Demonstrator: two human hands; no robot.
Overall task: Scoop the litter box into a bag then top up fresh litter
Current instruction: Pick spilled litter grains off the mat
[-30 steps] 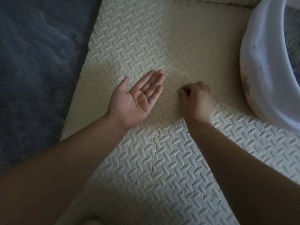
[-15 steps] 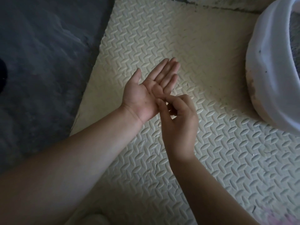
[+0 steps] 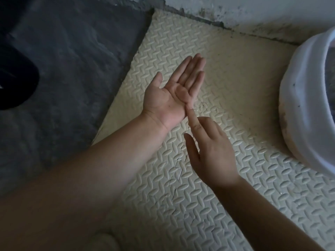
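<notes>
**Inspector:** Start at nine o'clock. What is there?

**Me:** Dark floor [image 3: 63,69] and one black shape [image 3: 16,84] at the frame's edge, which I cannot identify. Nothing of the task lies there.

**Inspector:** Your left hand?

**Me:** My left hand [image 3: 174,93] is held palm up over the foam mat [image 3: 235,78]. The fingers are straight and pressed together, the thumb out toward eleven o'clock. It holds nothing I can make out, and any grains on it are too small to tell. I judge it is kept flat as a tray for strays off the mat.

**Inspector:** And the right?

**Me:** My right hand [image 3: 212,153] sits at five o'clock of the left. Its forefinger [image 3: 192,120] is straight, tip touching the left palm's edge. The thumb is out and the other fingers are tucked from view. It pinches nothing visible and is likely brushing the palm.

**Inspector:** The litter box?

**Me:** At three o'clock, well apart from both hands, is one white litter box [image 3: 304,105]. It appears to stand on the mat and is cut by the frame. Grey litter shows inside.

**Inspector:** Count.

**Me:** Two hands, one mat, one box. Bag and scoop: none in view. Scooping looks not yet begun.
</notes>
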